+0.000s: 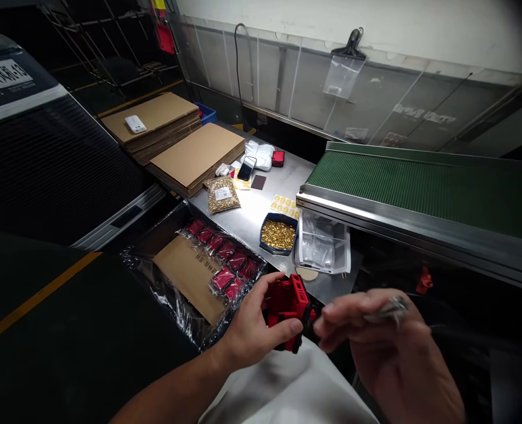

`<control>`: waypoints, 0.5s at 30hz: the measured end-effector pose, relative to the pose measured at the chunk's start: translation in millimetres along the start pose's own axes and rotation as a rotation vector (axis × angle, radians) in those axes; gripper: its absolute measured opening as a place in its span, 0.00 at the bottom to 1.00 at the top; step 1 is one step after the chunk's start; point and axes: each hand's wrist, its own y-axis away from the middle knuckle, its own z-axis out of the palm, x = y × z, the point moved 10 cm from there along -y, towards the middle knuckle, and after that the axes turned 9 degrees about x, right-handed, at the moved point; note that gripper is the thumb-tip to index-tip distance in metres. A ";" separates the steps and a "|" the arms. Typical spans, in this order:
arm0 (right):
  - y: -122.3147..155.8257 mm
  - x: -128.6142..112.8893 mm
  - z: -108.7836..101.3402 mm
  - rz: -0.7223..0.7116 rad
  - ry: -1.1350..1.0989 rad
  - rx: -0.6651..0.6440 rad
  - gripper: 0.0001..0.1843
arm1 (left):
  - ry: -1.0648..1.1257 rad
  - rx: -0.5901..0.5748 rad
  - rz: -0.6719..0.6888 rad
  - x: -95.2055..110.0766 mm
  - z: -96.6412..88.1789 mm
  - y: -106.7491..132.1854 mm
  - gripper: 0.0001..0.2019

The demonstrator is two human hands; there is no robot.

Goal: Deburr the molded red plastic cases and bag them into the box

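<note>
Beside the blue tray of gold bits [278, 235], left hand [252, 330] clasping red part [287, 309], right hand [376, 335] pinching metal tool [391, 309].

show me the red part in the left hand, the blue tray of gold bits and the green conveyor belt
red part [287, 303]: head view, on its top face, above the thumb.
blue tray [265, 246]: head view, on its near left rim.
green conveyor belt [420, 185]: head view, on the ribbed belt surface.

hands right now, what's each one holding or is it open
Left hand: closed around a red plastic part.
Right hand: fingers pinched on a small silvery thing, blurred; fingertips close to the red part.
</note>
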 end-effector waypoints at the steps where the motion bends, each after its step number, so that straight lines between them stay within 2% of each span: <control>1: 3.0 -2.9 -1.0 0.001 0.004 -0.014 0.18 | -0.007 0.010 0.008 0.1 -2.0 0.1 0.36; 4: 0.7 -1.0 -11.5 -0.034 0.026 0.039 0.17 | -0.019 0.033 0.032 2.8 -6.0 1.7 0.37; 7: -10.7 28.1 -25.7 -0.032 0.110 0.098 0.15 | -0.027 0.045 0.049 6.3 -7.7 2.8 0.37; 10: -24.6 75.8 -49.9 -0.094 0.422 0.116 0.14 | -0.071 0.038 0.070 9.4 -6.5 2.7 0.39; 12: -33.5 118.9 -73.5 -0.131 0.758 0.109 0.18 | -0.158 0.053 0.126 15.4 -6.7 2.8 0.41; 15: -42.3 192.2 -117.2 -0.035 0.907 0.100 0.24 | -0.317 0.085 0.228 26.4 -6.7 4.5 0.46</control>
